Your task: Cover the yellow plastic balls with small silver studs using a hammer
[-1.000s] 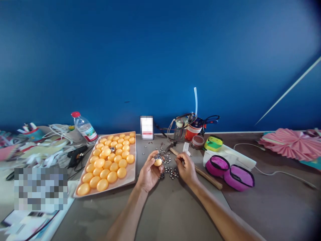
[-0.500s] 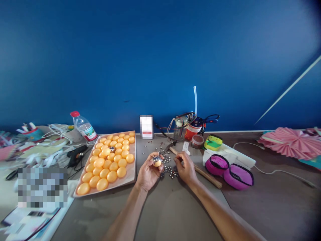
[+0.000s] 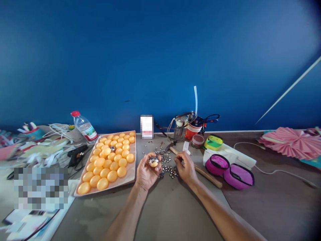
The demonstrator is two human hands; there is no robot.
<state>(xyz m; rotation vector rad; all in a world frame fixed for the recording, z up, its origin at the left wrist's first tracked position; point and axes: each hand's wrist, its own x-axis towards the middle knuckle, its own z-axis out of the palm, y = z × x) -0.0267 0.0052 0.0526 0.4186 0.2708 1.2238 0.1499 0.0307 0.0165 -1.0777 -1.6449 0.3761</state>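
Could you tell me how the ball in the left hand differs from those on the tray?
The ball in the left hand is largely covered in shiny silver; the balls on the tray are mostly plain orange. The held ball is off the table; the tray balls lie in rows. Both are round.

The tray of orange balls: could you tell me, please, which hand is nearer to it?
Left. The left hand, holding a ball, is just right of the tray; the right hand lies farther right, on the far side of the silver beads.
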